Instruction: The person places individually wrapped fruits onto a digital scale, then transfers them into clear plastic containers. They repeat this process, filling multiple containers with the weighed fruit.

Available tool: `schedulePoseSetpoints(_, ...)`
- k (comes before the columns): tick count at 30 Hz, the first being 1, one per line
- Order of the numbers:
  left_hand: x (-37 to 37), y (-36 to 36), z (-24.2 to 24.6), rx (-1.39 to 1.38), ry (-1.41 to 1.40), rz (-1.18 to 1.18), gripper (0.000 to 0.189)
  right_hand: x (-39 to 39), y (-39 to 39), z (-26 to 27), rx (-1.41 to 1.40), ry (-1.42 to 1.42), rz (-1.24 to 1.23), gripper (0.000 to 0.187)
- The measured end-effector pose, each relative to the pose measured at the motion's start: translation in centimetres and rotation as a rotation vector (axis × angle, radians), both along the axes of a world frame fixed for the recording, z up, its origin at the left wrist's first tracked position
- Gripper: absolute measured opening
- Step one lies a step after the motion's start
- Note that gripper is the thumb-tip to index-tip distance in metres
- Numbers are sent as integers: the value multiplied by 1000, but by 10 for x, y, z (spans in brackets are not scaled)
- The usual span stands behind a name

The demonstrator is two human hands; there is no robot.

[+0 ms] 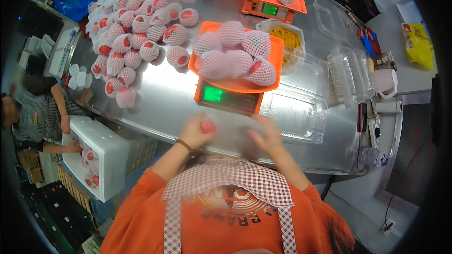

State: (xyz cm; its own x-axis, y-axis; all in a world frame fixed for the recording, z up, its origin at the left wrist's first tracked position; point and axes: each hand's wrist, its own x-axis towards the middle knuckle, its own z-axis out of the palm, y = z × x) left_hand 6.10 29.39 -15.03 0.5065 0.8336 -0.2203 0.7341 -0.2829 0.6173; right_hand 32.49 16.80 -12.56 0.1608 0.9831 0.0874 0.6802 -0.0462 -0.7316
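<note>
My left hand [194,130] is closed around a red tomato [208,126], possibly in a foam net, above the near edge of the steel table. Nothing shows clearly in my right hand [265,134], whose fingers are apart and blurred. Just beyond both hands stands an orange digital scale [229,98] with a lit green display. Its orange tray [280,62] bears several tomatoes in white foam nets [231,33]. To the left lies a large pile of netted tomatoes [132,35]. A clear plastic clamshell box [300,120] lies open on the right.
A second orange scale [270,10] holds netted tomatoes at the back. A bag of yellow rubber bands [285,40] and stacked clear boxes [348,74] are at right. On the left, a co-worker [39,109] reaches into a white foam box [113,158].
</note>
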Motion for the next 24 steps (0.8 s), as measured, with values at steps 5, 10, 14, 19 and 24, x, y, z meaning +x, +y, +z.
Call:
schedulePoseSetpoints(5,-60,74,0,60,-88,436,86,69,-30,5,-366,-116,-51,48)
schedulePoseSetpoints(10,-99,142,-14,231,48,565,84,34,-35,-26,-424,-321,109,34)
schedulePoseSetpoints(14,-98,159,-24,526,236,471,85,10,-17,-35,-481,-278,78,33)
schedulePoseSetpoints(19,-73,140,-14,577,-10,489,79,32,-15,-10,-379,-228,77,45)
schedulePoseSetpoints(24,-67,129,9,421,-314,602,71,85,-32,17,-304,-1,-208,55)
